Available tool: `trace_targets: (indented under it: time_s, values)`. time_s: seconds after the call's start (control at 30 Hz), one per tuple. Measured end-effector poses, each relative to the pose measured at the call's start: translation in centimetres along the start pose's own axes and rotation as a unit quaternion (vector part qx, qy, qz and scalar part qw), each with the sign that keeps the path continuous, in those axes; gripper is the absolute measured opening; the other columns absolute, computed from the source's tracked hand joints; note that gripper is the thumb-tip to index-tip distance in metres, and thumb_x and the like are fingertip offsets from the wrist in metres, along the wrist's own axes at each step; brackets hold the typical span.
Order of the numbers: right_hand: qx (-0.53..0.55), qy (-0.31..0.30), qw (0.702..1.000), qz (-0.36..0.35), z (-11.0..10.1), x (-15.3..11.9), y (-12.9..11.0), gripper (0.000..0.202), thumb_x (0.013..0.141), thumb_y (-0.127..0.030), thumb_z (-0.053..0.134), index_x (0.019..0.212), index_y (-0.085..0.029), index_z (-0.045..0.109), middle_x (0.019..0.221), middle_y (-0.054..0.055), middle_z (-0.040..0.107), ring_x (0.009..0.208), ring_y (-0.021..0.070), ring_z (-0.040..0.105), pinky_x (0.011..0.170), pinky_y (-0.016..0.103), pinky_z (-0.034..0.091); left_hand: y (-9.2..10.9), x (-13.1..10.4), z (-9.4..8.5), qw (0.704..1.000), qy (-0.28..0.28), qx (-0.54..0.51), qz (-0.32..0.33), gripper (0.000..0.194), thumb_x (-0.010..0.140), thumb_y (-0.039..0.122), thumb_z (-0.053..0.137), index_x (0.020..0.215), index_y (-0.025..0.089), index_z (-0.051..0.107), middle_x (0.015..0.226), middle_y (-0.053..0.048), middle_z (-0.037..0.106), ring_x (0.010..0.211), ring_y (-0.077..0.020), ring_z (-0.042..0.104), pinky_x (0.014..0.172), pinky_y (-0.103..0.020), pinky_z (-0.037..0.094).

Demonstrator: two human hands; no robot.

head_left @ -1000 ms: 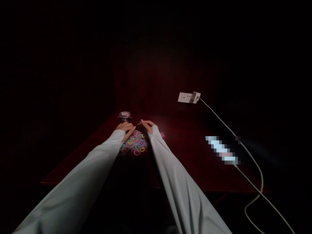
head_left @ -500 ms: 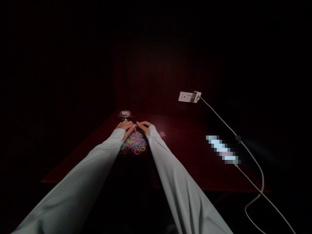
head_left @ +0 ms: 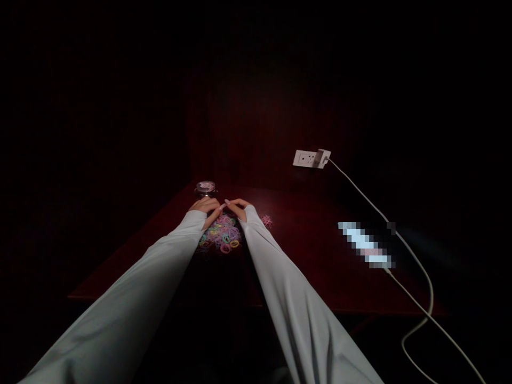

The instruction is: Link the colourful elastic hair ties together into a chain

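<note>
A loose pile of small coloured rubber bands [head_left: 224, 234] lies on the dark red table, between my forearms. Just past it, my left hand [head_left: 206, 208] and my right hand [head_left: 239, 208] meet with their fingertips almost touching. Thumb and fingers are pinched together on both hands; whatever sits between them is too small and dim to make out. A smaller heap of pink bands [head_left: 266, 221] lies right of my right wrist. Behind my left hand stands a round clear-lidded container [head_left: 205, 188] with pinkish contents.
On the tabletop [head_left: 304, 266] at the right lies a lit, blurred-out device [head_left: 366, 245] with a white cable [head_left: 420, 266] trailing off the edge. A wall socket [head_left: 307, 159] with a charger plugged in is behind the table. The surroundings are very dark.
My fingertips have shifted very slightly against each other. The rest looks the same.
</note>
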State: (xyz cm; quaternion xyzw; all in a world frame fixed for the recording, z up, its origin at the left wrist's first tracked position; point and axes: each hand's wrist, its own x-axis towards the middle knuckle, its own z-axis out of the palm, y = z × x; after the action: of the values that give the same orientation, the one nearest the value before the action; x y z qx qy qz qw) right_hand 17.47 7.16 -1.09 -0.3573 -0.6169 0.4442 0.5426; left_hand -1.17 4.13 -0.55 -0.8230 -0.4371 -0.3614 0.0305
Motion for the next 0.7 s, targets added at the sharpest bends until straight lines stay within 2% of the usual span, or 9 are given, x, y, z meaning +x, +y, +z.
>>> trace_targets:
  time_s: [0.3,0.57,0.7]
  values:
    - [-0.019,0.015,1.0,-0.003,0.2,0.0,0.1,0.046,0.072,-0.068,0.082,0.075,-0.022,0.078,0.071,-0.001,0.072,0.075,0.0175,0.064,0.071,0.028,0.05,-1.1,0.0,0.8,0.999,0.031,-0.024,0.017,0.045,0.106,0.042,0.046,0.076,0.026,0.076,0.085,-0.003,0.077,0.092,-0.0215,0.064,0.094,-0.036,0.049]
    - [-0.039,0.082,0.996,0.001,-0.9,0.5,-0.4,0.048,0.077,-0.069,0.078,0.08,-0.021,0.08,0.074,0.001,0.074,0.082,0.0195,0.066,0.077,0.028,0.052,-1.6,0.1,0.8,0.999,0.017,-0.023,0.03,0.046,0.104,0.042,0.048,0.07,0.024,0.073,0.08,-0.003,0.076,0.084,-0.0204,0.063,0.086,-0.034,0.049]
    - [-0.032,0.054,0.998,0.013,-1.0,0.6,0.0,0.051,0.078,-0.071,0.076,0.085,-0.021,0.081,0.077,0.001,0.076,0.084,0.0197,0.068,0.082,0.029,0.053,-1.3,0.0,0.8,0.999,0.029,-0.025,0.031,0.045,0.106,0.041,0.046,0.074,0.024,0.073,0.082,-0.003,0.075,0.084,-0.0196,0.062,0.088,-0.033,0.048]
